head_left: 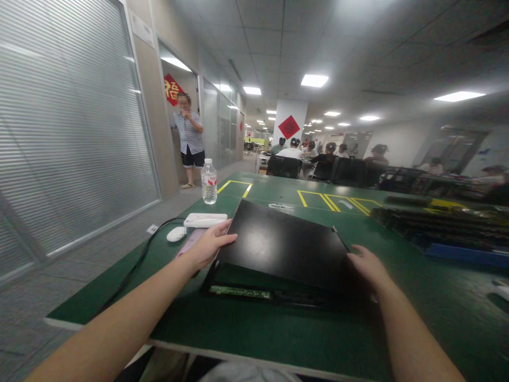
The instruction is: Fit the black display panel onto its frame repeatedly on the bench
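A black flat panel (274, 239), glossy and rectangular like a display screen, is held tilted above the green table. My left hand (212, 245) grips its left edge, thumb on top and fingers behind it. At the right edge my right hand (368, 265) is closed, its fingertips partly hidden behind the panel. Under the panel, a thin black frame (209, 278) lies on the table, partly covered. Along the near side runs a green circuit board strip (240, 292).
Beyond my left hand are a white mouse (176, 234), a white box-shaped device (204, 220), a phone (191, 241) and a water bottle (209, 183). Stacked dark strips (429, 228) and a blue tray (469, 254) sit right. Yellow tape (330, 202) marks the green table (99, 302). A person (190, 135) stands in the doorway.
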`<state>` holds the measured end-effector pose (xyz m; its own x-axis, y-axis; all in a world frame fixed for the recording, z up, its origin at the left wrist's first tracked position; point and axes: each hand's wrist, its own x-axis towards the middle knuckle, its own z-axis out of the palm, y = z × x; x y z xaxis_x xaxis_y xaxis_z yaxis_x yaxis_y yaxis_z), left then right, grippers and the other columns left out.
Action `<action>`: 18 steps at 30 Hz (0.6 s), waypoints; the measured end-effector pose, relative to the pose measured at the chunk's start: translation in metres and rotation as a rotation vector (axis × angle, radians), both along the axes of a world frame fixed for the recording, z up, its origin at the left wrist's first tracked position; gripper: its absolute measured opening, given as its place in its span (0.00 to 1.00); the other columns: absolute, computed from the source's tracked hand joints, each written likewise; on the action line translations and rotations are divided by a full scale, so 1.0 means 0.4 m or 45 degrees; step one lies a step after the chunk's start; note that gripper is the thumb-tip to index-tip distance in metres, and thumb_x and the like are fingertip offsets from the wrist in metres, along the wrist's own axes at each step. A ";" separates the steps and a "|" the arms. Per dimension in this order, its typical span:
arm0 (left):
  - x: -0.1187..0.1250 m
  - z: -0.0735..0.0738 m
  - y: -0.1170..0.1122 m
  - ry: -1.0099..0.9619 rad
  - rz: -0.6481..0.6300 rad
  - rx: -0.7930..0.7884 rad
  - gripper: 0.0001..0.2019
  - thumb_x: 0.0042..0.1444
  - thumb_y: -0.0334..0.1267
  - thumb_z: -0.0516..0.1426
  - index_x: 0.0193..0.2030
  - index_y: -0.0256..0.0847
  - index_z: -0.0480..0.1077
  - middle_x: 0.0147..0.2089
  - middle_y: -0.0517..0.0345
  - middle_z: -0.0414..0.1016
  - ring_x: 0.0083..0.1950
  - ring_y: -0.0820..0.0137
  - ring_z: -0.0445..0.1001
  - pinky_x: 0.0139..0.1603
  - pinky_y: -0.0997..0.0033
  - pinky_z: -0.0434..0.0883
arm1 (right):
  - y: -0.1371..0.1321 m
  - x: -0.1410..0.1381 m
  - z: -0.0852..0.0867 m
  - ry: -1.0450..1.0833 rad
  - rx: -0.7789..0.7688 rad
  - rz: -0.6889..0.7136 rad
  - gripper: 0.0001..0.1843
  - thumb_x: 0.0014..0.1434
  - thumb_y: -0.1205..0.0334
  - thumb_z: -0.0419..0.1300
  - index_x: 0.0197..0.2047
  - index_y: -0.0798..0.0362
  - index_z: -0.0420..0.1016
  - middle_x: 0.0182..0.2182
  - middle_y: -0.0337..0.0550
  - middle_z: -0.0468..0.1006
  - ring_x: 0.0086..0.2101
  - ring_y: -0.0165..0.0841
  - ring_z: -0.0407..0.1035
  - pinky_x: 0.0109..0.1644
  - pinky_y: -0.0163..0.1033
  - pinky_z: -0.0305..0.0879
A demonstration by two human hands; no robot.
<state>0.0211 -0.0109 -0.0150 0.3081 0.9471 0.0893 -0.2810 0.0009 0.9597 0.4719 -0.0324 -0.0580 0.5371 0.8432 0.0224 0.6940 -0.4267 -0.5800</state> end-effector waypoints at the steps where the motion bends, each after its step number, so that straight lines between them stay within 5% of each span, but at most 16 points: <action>1: 0.001 0.002 -0.004 -0.020 -0.023 0.019 0.35 0.42 0.35 0.70 0.61 0.40 0.70 0.60 0.45 0.76 0.60 0.51 0.73 0.59 0.55 0.71 | 0.001 -0.001 0.002 0.013 0.020 -0.028 0.30 0.59 0.57 0.55 0.62 0.62 0.69 0.47 0.57 0.80 0.48 0.45 0.74 0.50 0.43 0.67; 5: 0.005 0.010 -0.015 -0.036 -0.013 0.115 0.37 0.44 0.35 0.70 0.63 0.41 0.68 0.61 0.46 0.75 0.62 0.51 0.71 0.63 0.54 0.68 | 0.002 0.000 0.002 0.106 0.095 -0.044 0.20 0.58 0.56 0.56 0.47 0.60 0.80 0.46 0.59 0.80 0.49 0.48 0.73 0.54 0.47 0.65; 10: 0.003 0.014 -0.018 -0.044 0.029 0.124 0.36 0.44 0.36 0.69 0.63 0.43 0.69 0.60 0.48 0.76 0.61 0.51 0.72 0.62 0.57 0.69 | 0.001 0.004 -0.008 0.435 0.298 -0.130 0.09 0.51 0.58 0.64 0.32 0.55 0.80 0.41 0.54 0.82 0.47 0.48 0.74 0.53 0.49 0.66; 14: -0.015 0.018 -0.008 -0.099 0.108 0.129 0.37 0.46 0.36 0.67 0.65 0.44 0.66 0.58 0.50 0.78 0.57 0.51 0.76 0.57 0.57 0.73 | -0.006 -0.003 0.009 0.832 0.551 -0.112 0.11 0.43 0.63 0.69 0.33 0.54 0.81 0.37 0.49 0.83 0.44 0.45 0.76 0.50 0.47 0.70; 18: -0.036 0.032 0.003 -0.172 0.209 0.103 0.35 0.46 0.36 0.65 0.64 0.42 0.68 0.53 0.51 0.81 0.51 0.53 0.79 0.49 0.61 0.76 | -0.029 -0.036 0.057 1.350 0.690 0.117 0.20 0.45 0.64 0.69 0.44 0.52 0.80 0.37 0.43 0.83 0.40 0.42 0.77 0.45 0.44 0.74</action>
<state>0.0068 -0.0096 -0.0020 0.1305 0.9716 0.1972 -0.3969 -0.1311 0.9085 0.4573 -0.0441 -0.0351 0.4411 0.8969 -0.0310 -0.2245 0.0768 -0.9714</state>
